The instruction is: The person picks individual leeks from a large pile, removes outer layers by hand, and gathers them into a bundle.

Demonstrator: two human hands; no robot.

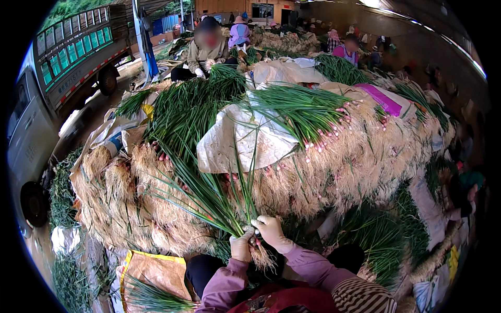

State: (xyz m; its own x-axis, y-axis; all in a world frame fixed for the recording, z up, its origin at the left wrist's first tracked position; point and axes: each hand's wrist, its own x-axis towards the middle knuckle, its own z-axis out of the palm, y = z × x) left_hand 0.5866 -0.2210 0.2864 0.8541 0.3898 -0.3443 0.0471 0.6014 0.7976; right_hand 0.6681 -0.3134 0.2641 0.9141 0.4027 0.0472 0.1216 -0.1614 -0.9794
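Note:
My left hand [241, 247], in a pale glove, is closed around the stems of a bunch of spring onions [216, 207] low in front of me. Its long green leaves fan up and to the left; pinkish bulbs and a tuft of pale roots hang below the fist. Close beside it, my gloved right hand [272, 233] pinches the stems of a few more upright leaves. Whether these belong to the same bunch is hard to see. Just beyond both hands rises a heap of spring onions [323, 180], its shaggy roots facing me.
On the heap lie a white plastic sheet [229, 142] and a trimmed-looking bunch [308, 110]. A tan sack [156, 268] with yellow edging is at lower left, loose spring onions [162, 296] on it. Across the heap sits a person [209, 55]. A truck [36, 125] stands left.

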